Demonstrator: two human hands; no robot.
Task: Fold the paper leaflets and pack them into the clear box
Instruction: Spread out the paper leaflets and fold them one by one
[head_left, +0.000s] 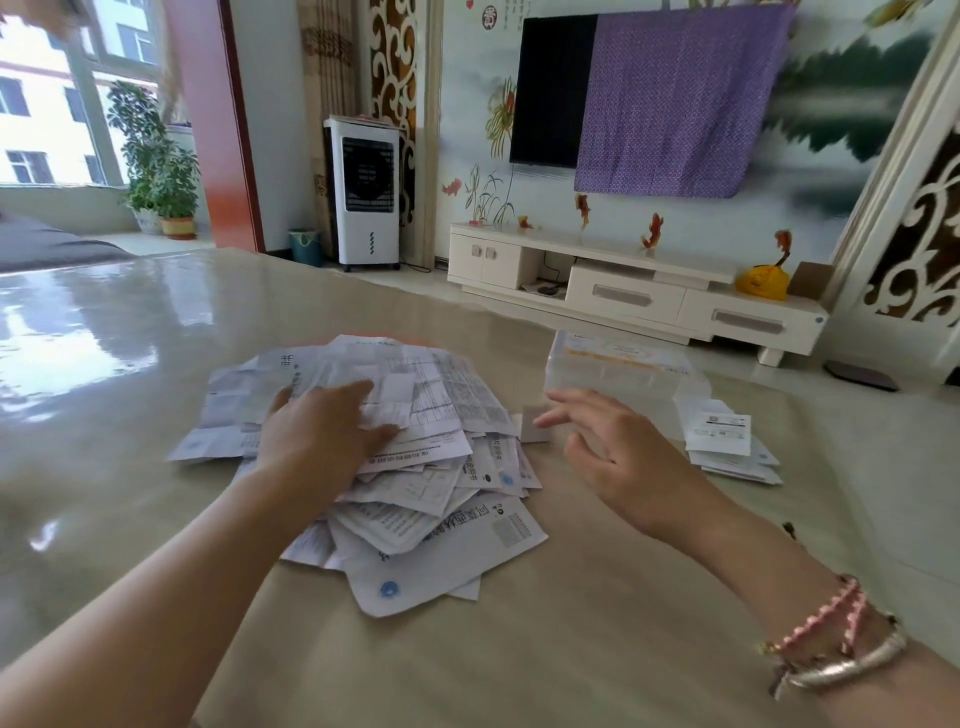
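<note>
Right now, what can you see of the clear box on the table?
The clear box looks like see-through plastic, rectangular and low, resting flat on the beige table beyond the right hand, which hovers short of it without touching. Pale printed paper with orange marks shows at its top; whether that lies inside or on a lid is unclear. A small stack of folded leaflets lies beside its right end.

glossy table (571, 649), television (550, 88) — purple cloth (675, 98)
</note>
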